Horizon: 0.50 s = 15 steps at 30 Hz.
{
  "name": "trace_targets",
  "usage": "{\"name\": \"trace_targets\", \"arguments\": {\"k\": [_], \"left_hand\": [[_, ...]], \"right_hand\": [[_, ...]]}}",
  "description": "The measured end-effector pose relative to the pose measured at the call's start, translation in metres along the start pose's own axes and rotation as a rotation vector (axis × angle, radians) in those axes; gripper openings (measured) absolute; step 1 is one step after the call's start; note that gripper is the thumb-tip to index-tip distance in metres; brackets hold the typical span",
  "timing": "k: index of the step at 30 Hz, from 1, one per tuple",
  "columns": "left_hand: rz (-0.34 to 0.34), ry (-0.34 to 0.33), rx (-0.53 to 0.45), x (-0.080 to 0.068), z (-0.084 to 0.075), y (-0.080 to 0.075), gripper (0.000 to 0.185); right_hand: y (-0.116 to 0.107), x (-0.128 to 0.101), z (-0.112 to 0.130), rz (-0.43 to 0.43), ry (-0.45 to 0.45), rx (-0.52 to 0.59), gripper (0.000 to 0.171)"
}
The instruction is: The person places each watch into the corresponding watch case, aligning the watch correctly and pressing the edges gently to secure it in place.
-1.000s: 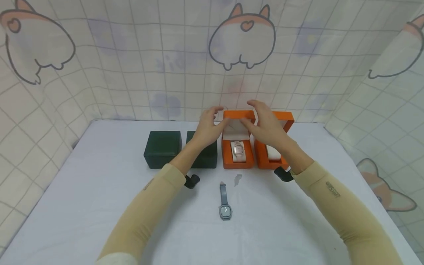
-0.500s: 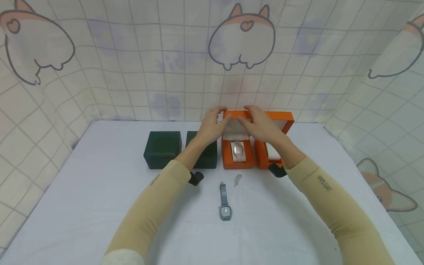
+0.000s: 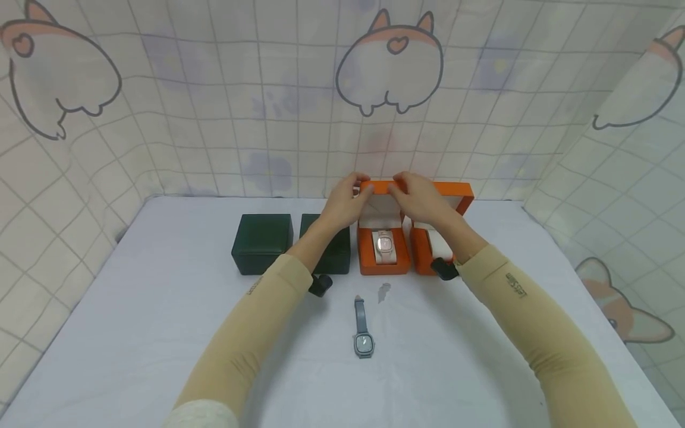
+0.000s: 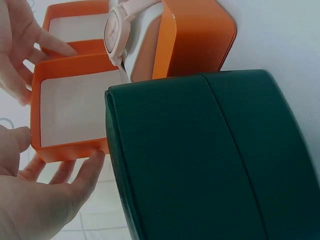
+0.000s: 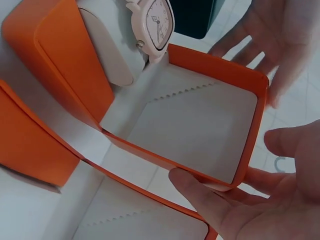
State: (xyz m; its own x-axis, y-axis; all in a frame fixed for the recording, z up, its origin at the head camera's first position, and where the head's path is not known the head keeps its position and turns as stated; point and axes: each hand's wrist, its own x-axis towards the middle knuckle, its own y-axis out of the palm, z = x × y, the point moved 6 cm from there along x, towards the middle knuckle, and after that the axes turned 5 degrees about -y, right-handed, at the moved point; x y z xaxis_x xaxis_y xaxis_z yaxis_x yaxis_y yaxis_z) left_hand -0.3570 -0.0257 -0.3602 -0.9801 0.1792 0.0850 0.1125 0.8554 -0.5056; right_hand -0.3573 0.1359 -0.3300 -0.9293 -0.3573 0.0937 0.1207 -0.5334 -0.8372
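Observation:
An open orange box (image 3: 384, 261) stands at the back of the table with a pink watch (image 3: 385, 242) on its white cushion. Its upright lid (image 3: 381, 186) is held at the top edge by both hands. My left hand (image 3: 357, 185) pinches the lid's left corner and my right hand (image 3: 398, 183) pinches the right corner. The left wrist view shows my left hand (image 4: 45, 185) with thumb in front and fingers behind the lid (image 4: 75, 64). In the right wrist view my right hand (image 5: 260, 200) has its thumb against the lid's rim (image 5: 215, 65), beside the pink watch (image 5: 157, 20).
A second open orange box (image 3: 461, 191) stands just right of the first. Two shut dark green boxes (image 3: 262, 241) (image 3: 336, 252) stand to the left. A grey watch (image 3: 364, 333) lies flat on the white table (image 3: 160, 333) in front. Patterned cloth walls surround the table.
Both hands came down from just above the orange box's lid and closed in on its top edge, which they now hold. The lid still stands upright.

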Motion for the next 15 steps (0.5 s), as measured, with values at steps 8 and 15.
{"name": "trace_targets", "arguments": {"k": [8,15], "left_hand": [[0.044,-0.034,0.038,-0.0011,-0.0015,0.0021,0.041],[0.079,-0.055,0.060,-0.0051,-0.0015,0.0031,0.047]], "right_hand": [[-0.0018,-0.0031,-0.0013,0.015,-0.012,-0.008,0.048],[-0.0009,-0.0056,-0.0023,0.038,-0.031,-0.026,0.047]]}}
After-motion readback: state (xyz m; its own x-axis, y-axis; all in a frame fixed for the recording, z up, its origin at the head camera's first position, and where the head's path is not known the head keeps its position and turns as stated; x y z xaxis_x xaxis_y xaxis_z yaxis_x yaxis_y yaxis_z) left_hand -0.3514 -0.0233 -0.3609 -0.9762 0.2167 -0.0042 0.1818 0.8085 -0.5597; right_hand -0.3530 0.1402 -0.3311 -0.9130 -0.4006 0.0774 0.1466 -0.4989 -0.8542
